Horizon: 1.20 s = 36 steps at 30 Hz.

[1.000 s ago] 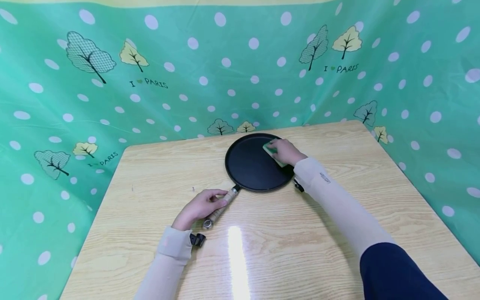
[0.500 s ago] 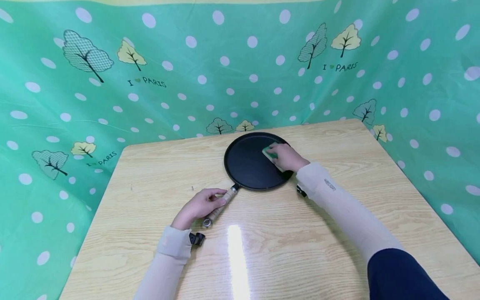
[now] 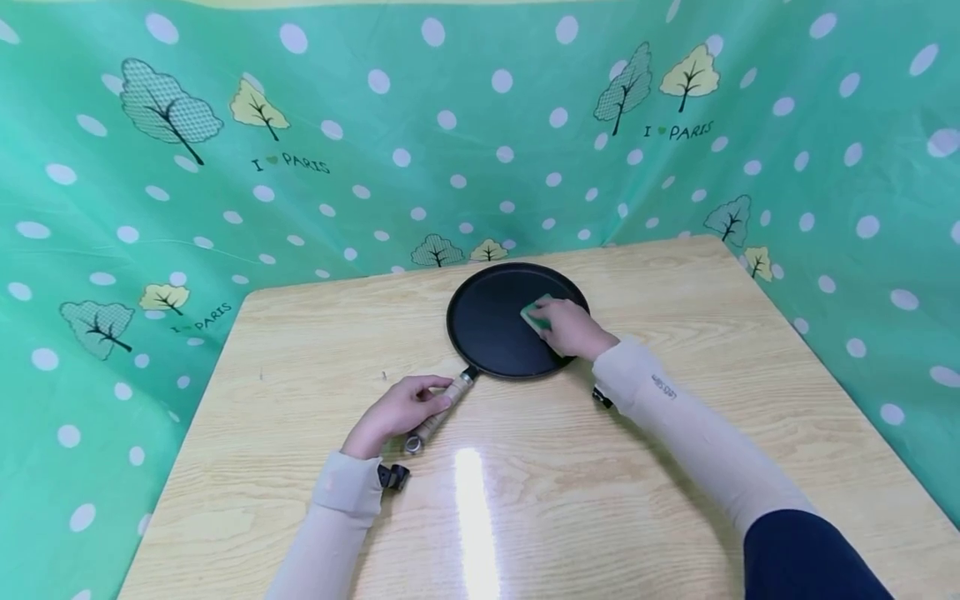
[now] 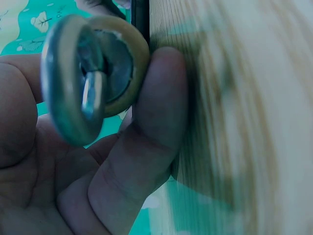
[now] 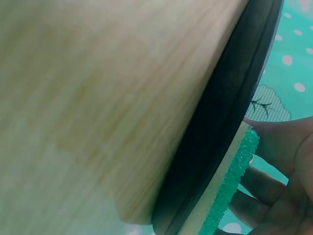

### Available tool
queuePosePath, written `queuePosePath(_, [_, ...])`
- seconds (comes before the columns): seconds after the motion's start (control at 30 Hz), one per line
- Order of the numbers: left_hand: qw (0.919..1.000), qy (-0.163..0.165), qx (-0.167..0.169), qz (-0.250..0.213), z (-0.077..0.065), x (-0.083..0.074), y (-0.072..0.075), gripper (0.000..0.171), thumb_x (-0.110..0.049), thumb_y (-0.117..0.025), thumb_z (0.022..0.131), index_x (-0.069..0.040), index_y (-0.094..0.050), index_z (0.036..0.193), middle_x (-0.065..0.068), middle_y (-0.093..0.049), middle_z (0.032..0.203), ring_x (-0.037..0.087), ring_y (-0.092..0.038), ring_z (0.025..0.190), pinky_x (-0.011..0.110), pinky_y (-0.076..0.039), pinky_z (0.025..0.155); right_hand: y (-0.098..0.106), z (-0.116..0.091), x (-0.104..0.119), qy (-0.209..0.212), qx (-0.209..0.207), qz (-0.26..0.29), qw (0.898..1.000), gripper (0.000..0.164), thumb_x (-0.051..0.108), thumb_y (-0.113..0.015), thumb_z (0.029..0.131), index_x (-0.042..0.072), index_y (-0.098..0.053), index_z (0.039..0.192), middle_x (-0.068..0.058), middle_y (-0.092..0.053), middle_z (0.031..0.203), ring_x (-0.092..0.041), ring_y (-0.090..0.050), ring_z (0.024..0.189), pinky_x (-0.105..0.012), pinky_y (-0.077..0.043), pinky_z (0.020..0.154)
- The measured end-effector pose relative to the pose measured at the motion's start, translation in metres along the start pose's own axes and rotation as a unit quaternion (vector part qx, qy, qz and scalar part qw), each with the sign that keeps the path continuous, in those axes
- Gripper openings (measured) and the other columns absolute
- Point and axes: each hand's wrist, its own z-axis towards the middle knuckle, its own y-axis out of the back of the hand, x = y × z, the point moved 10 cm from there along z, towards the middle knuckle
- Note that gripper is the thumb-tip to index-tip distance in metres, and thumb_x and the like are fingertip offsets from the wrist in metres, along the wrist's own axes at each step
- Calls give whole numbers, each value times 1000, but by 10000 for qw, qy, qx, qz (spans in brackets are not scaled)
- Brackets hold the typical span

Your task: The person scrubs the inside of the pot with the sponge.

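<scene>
A flat round black frying pan (image 3: pixel 486 321) lies on the wooden table, its wood-look handle (image 3: pixel 429 428) pointing to the near left. My left hand (image 3: pixel 400 410) holds that handle between thumb and fingers. The metal hanging ring (image 4: pixel 71 81) at its end looms large in the left wrist view. On the right part of the pan, my right hand (image 3: pixel 573 327) grips a sponge (image 3: pixel 531 315) against the cooking surface. In the right wrist view the sponge shows a rough green layer (image 5: pixel 232 183) on the hand's side and a pale yellow layer facing the pan.
The wooden table (image 3: pixel 300 350) reaches back to a green dotted curtain (image 3: pixel 375 125) with printed trees, which also hangs at both sides. A bright strip of reflected light (image 3: pixel 476 517) crosses the near part of the tabletop.
My right hand has slid the sponge toward the near side of the pan and slightly left. The left hand stays in place on the handle, and the pan keeps its position.
</scene>
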Motion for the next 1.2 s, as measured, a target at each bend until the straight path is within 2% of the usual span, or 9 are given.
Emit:
queuePosePath(0.27, [10000,-92,-8,-10,2,0,2,40,-16,-66,106,0,-64,142,7,-59,95,21,-52,87,35,-44,77,1,-7,11,3,-180,32,9998,47,1,-67,100,-2,-59,146,-27,-49,155,-50,-44,144,-59,-42,113])
queuePosePath(0.47, [10000,21,-13,-30,1,2,2,40,-16,-66,105,-1,-65,142,7,-58,95,21,-52,86,34,-44,76,-2,-12,18,46,-175,43,9998,47,2,-68,101,-3,-58,147,-29,-48,155,-50,-44,144,-59,-41,113])
queuePosePath(0.77, [10000,-37,-17,-44,3,1,1,40,-15,-67,105,0,-65,142,7,-58,92,20,-52,85,34,-44,76,-4,-13,23,68,-294,17,9995,46,4,-70,101,-2,-61,145,-30,-49,153,-51,-46,142,-58,-42,112])
queuePosePath(1.2, [10000,-55,-29,-10,3,1,1,40,-15,-66,105,0,-65,142,7,-58,93,20,-53,85,34,-44,76,-14,-11,37,-76,-201,80,9997,49,10,-72,102,1,-59,148,-29,-49,154,-50,-44,143,-57,-41,114])
